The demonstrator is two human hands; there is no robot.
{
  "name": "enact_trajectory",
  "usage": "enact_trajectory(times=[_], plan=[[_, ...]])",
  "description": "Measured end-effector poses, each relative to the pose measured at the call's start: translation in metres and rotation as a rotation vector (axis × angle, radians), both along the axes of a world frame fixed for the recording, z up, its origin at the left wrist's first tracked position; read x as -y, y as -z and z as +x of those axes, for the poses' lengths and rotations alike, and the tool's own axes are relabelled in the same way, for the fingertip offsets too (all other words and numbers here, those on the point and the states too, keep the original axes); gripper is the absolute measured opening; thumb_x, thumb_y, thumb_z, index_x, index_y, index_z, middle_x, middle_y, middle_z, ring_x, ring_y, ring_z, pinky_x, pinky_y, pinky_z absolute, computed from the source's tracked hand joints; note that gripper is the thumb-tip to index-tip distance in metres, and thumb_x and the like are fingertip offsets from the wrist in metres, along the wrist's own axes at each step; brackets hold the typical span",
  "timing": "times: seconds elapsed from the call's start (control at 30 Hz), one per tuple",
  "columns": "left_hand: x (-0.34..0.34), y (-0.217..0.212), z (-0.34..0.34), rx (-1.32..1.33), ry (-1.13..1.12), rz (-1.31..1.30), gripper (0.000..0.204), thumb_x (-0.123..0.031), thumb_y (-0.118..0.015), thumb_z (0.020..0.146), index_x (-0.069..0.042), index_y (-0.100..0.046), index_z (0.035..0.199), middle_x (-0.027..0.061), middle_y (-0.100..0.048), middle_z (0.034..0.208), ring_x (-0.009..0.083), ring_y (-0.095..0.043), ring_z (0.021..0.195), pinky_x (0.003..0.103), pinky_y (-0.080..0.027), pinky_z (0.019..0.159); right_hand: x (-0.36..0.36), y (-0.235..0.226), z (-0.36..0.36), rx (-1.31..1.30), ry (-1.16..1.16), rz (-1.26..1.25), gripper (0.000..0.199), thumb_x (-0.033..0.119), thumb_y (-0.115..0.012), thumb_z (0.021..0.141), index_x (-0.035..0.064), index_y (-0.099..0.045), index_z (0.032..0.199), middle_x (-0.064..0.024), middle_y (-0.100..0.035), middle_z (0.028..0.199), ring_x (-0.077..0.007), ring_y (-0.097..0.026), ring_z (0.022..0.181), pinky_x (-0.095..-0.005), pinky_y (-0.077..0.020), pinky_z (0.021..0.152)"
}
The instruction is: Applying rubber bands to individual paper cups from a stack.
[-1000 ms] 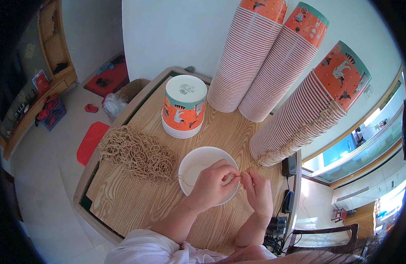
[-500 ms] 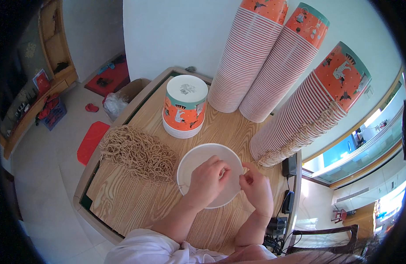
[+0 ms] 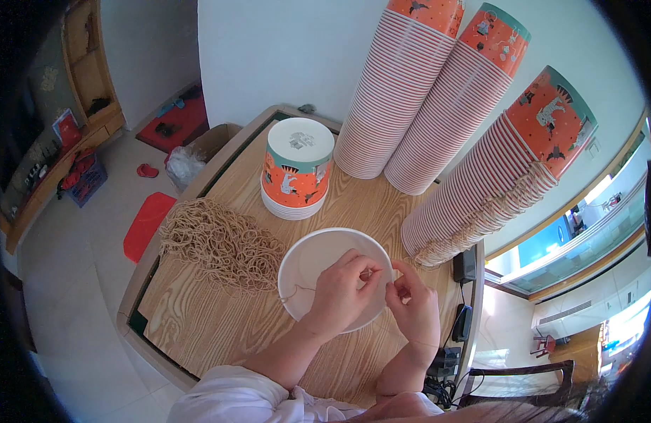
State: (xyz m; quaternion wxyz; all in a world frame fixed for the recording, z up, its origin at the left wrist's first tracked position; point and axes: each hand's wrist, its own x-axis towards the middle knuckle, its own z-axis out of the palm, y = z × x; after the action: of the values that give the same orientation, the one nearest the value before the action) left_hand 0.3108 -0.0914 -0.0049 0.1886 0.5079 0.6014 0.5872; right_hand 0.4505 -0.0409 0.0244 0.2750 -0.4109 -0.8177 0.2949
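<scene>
A round white paper bowl [image 3: 318, 261] sits on the wooden table [image 3: 198, 324], beneath both hands. The left hand [image 3: 343, 292] and right hand [image 3: 415, 310] meet over its right rim, fingers pinching a thin tan string [image 3: 301, 290].

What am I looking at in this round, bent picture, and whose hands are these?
A wide fisheye camera on a person's head looks down at their own bare hands. The left hand and right hand meet over a white paper bowl on a wooden table, pinching a thin tan string in a fingertip grip. Beside it lie a pile of tan strings, a short stack of orange bowls and tall leaning bowl stacks.
</scene>
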Motion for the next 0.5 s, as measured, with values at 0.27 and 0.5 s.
enact_trajectory(times=[0.27, 0.5], plan=[[-0.0011, -0.0007, 0.0008, -0.017, -0.048, 0.012, 0.008, -0.005, -0.068, 0.081, -0.002, -0.065, 0.087, 0.0096, -0.061, 0.081, 0.0207, -0.065, 0.07, 0.03, -0.052, 0.062, 0.0018, -0.0021, 0.0, -0.017, -0.012, 0.033, 0.037, 0.004, -0.063, 0.082, 0.0087, -0.058, 0.118, -0.012, -0.062, 0.066, -0.0213, -0.064, 0.057, -0.0317, -0.05, 0.055], [-0.0018, 0.0002, 0.0009, -0.032, -0.042, 0.003, 0.009, -0.008, -0.067, 0.08, -0.004, -0.062, 0.087, 0.0092, -0.061, 0.084, 0.0244, -0.067, 0.073, 0.035, -0.053, 0.063, 0.0034, -0.003, 0.0003, -0.01, -0.023, 0.074, 0.04, 0.003, -0.063, 0.081, 0.0097, -0.058, 0.121, -0.0118, -0.061, 0.065, -0.0209, -0.063, 0.056, -0.0318, -0.0504, 0.055]])
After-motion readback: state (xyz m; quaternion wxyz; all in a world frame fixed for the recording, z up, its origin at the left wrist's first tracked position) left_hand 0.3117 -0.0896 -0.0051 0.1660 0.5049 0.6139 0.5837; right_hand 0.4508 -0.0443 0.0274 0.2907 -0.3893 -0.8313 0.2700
